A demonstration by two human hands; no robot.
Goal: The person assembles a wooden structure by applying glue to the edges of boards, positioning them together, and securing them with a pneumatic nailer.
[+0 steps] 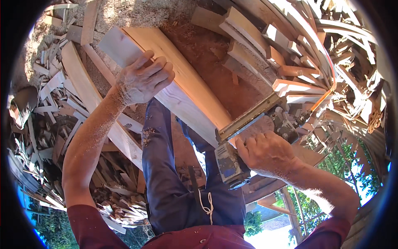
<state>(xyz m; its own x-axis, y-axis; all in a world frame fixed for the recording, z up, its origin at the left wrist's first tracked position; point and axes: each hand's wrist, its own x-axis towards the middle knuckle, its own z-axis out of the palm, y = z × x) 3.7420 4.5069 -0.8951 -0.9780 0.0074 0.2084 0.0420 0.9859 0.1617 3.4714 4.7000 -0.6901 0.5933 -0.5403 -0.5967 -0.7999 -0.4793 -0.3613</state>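
Observation:
A thick, squared wooden beam slants from the upper left down toward my legs, its pale end face at the far left. Curled fingers of my left hand grip it near that end; sawdust clings to the wrist. My right hand is wrapped around the handle of a grimy corded power tool. The tool's long, flat metal base lies across the beam's near end. My grip hides much of its body, so its exact kind is unclear.
An orange cord runs from the tool up the right side. Stacked timber pieces lie at the upper right. A long pale board stretches along the left, beside heaped wood scraps. My legs are close below the beam.

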